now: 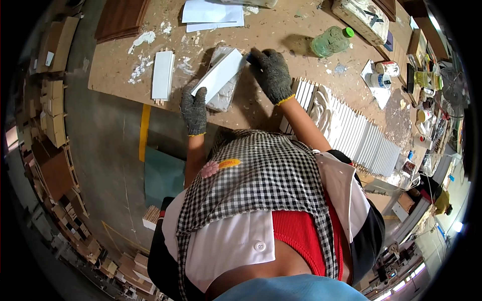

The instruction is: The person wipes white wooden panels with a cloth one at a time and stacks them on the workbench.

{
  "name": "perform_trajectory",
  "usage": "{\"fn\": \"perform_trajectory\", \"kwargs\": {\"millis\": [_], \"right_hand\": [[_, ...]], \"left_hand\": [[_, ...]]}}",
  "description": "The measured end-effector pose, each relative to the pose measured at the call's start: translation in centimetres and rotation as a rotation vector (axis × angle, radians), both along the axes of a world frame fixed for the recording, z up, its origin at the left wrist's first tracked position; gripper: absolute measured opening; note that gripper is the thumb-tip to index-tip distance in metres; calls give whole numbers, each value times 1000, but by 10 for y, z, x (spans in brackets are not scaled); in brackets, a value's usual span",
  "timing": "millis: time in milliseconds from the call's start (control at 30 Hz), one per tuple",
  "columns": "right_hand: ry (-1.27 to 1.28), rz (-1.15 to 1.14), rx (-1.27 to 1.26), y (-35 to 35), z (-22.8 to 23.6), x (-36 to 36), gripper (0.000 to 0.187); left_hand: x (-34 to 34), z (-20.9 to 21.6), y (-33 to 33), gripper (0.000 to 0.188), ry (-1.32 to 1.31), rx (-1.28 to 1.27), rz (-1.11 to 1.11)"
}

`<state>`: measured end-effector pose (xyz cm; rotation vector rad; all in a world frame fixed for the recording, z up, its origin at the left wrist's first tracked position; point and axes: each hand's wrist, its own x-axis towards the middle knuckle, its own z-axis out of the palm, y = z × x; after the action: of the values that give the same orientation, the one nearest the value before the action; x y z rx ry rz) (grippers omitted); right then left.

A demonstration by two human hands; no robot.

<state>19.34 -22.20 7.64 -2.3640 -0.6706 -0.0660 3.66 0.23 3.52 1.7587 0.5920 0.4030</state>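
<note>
"Brown particleboard tops the workbench (286, 22). With the white board (219, 74) as the clock's centre, where's the trouble?"

"Between three and four o'clock, the long row of narrow white pieces (354, 125). It runs close beside the right forearm (307, 123), so a wide swing could knock some askew."

"And right underneath?"

"A grey, wrapped-looking block (223, 102). The board lies slanted across it, overhanging, so uneven pressure could tip or slide it."

"What about nine o'clock?"

"A small stack of white boards (163, 75), near the bench's front edge. A careless nudge from the left could send it over."

"And the grip?"

"The gloved left hand (195, 110), at seven, is clamped on the board's near end, thumb on top; smooth knit could slip. The gloved right hand (271, 72), at three, has its fingers curled by the far end; I can't tell what they hold."

"Smallest?"

"The green-capped bottle (329, 41), between two and three, which an outflung right hand might topple."
</note>
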Motion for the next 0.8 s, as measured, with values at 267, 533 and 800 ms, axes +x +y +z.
{"fn": "perform_trajectory", "kwargs": {"millis": [267, 533, 800], "right_hand": [[586, -280, 504, -138, 62, -29, 44], [392, -935, -172, -421, -26, -11, 52], [304, -1109, -655, -493, -53, 46, 49]], "left_hand": [[8, -2, 4, 35, 128, 422, -32], [21, -18, 30, 41, 162, 191, -1], [16, -15, 46, 45, 106, -233, -14]]}}
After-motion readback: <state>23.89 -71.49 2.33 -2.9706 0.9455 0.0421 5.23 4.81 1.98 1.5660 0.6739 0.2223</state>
